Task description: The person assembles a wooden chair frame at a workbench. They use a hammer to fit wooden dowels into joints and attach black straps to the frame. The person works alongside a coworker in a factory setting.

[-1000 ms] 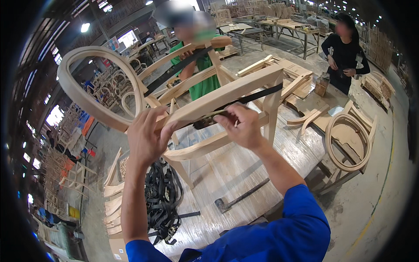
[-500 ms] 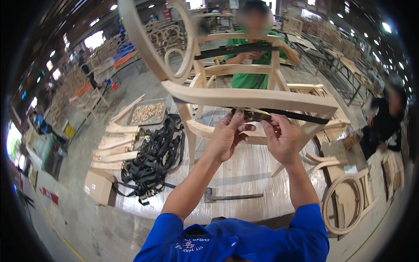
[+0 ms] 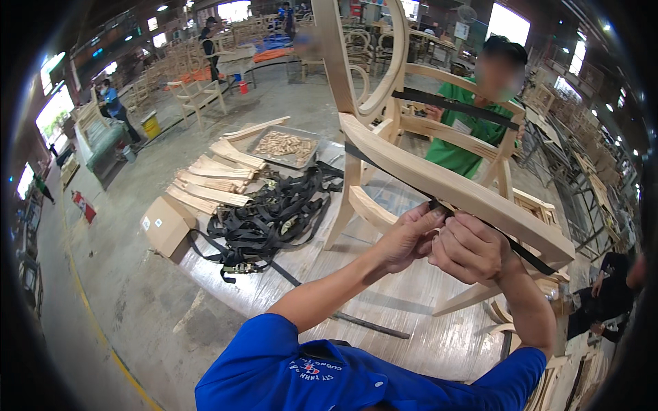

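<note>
An unfinished wooden chair frame (image 3: 452, 179) stands on the table in front of me. A black ratchet strap (image 3: 531, 256) runs along the outside of its near rail. My left hand (image 3: 410, 240) pinches this strap near the middle of the rail, thumb uppermost. Right beside it, my right hand (image 3: 469, 248) is closed on the same strap, fingers curled. The ratchet buckle is mostly hidden between my fingers. Along the frame's far side stretches a second black strap (image 3: 456, 108), where a co-worker in green (image 3: 456, 133) stands.
Left of the chair lie a heap of black ratchet straps (image 3: 274, 216), curved wooden pieces (image 3: 212, 179) and a tray of small wooden pegs (image 3: 317, 152). A cardboard box (image 3: 166, 225) sits at the table's left edge. A dark handle (image 3: 373, 325) lies below my forearms. Another person crouches at right.
The view has swung, so the chair appears farther right and tilted. My right hand has come in against the left and curled closed at the strap. The co-worker leans lower beside the far strap.
</note>
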### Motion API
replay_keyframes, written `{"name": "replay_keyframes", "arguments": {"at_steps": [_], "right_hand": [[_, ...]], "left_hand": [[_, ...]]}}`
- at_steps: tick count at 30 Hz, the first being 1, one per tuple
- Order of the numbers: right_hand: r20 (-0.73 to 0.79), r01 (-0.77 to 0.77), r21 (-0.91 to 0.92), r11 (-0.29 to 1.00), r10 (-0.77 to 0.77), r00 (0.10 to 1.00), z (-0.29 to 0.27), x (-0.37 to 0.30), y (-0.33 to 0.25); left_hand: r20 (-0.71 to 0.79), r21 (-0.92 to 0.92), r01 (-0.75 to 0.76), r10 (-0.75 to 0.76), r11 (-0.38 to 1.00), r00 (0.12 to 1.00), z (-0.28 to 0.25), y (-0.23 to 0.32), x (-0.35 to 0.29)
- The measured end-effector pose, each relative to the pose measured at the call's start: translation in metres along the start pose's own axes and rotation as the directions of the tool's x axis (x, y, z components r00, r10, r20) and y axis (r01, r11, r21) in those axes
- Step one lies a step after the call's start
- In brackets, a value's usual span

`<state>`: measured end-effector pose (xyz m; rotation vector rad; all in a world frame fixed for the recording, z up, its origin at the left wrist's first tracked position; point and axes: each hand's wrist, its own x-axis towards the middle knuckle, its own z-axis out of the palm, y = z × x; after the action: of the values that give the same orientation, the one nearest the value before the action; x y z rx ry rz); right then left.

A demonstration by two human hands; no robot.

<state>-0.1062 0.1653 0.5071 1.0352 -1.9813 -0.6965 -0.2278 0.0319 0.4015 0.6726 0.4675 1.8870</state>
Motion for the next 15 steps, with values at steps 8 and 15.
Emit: {"name": "replay_keyframes", "arguments": {"at_steps": [8, 15], "right_hand": [[-0.022, -0.020, 0.137, 0.990, 0.023, 0.999, -0.003, 0.029, -0.002], [-0.007, -0.248, 0.045, 0.968, 0.249, 0.969, 0.007, -0.006, -0.029]], "left_hand": [[0.098, 0.057, -0.016, 0.011, 0.998, 0.995, -0.017, 0.014, -0.004], [0.130, 0.105, -0.067, 0.053, 0.992, 0.990, -0.011, -0.007, 0.013]]}}
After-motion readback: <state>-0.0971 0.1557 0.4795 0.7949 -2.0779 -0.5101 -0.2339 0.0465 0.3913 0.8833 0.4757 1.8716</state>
